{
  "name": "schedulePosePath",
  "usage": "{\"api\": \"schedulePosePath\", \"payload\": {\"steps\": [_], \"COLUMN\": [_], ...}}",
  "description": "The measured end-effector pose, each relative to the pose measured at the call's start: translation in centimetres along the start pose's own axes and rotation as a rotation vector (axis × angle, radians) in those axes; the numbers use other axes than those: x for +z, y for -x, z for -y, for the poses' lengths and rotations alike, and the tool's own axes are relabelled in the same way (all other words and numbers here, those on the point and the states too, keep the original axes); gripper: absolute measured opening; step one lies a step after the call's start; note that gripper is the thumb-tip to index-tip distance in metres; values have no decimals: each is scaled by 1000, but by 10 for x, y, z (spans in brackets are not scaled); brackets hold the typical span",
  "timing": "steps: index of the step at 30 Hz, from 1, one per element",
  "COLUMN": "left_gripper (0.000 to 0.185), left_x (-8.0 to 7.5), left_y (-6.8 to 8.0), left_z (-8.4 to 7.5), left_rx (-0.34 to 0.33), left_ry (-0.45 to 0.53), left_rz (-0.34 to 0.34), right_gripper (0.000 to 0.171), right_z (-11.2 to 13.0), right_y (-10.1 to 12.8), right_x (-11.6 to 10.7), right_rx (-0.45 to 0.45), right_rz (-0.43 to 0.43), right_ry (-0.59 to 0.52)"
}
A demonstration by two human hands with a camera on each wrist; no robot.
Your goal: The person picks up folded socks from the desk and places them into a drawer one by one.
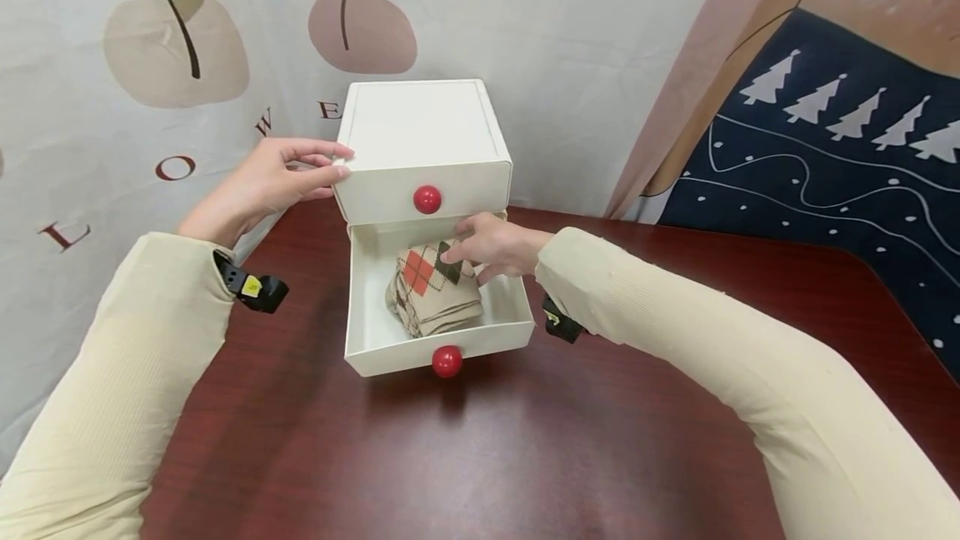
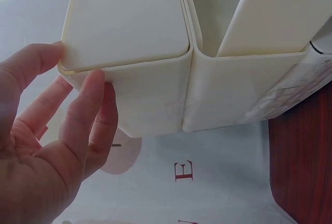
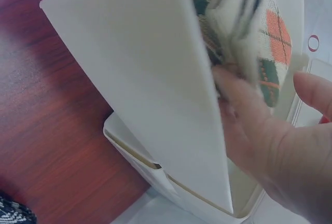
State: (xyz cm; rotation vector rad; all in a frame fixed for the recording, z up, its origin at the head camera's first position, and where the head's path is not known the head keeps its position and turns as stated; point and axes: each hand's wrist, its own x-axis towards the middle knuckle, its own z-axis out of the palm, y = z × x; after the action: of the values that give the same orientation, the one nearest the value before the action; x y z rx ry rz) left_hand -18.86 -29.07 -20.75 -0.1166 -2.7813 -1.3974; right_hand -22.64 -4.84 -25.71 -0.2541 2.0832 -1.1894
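Observation:
A white two-drawer box (image 1: 420, 119) stands on the table, its lower drawer (image 1: 367, 290) pulled out. In that drawer lies a folded bundle of beige argyle socks (image 1: 438, 298), with orange and dark green diamonds. My left hand (image 1: 288, 173) rests at the box's upper left front corner, thumb and fingertips spread along the edges. In the left wrist view its fingers (image 2: 88, 99) touch the rim. Reaching into the drawer from the right, my right hand (image 1: 498, 244) touches the socks. In the right wrist view its fingers (image 3: 238, 89) extend between socks and drawer wall, thumb held apart.
Each drawer has a round red knob, the upper one (image 1: 427, 199) on the closed drawer and the lower one (image 1: 447, 361) on the front. Beneath is a dark red wooden table (image 1: 525, 457). A printed white curtain (image 1: 555, 48) hangs close behind; a navy tree-patterned cloth (image 1: 817, 165) is at right.

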Motion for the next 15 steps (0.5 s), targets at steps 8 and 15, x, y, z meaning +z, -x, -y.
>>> {"api": "schedulePosePath", "payload": {"steps": [8, 15], "left_gripper": [43, 43], "left_x": [0, 1], "left_y": [1, 0], "left_z": [0, -1], "left_rx": [-8, 1], "left_ry": [-7, -10], "left_rz": [6, 2], "right_gripper": [60, 49], "right_z": [8, 5], "right_y": [10, 33], "right_x": [-4, -11], "right_rx": [-36, -151], "right_rz": [20, -15], "right_ry": [37, 79]}}
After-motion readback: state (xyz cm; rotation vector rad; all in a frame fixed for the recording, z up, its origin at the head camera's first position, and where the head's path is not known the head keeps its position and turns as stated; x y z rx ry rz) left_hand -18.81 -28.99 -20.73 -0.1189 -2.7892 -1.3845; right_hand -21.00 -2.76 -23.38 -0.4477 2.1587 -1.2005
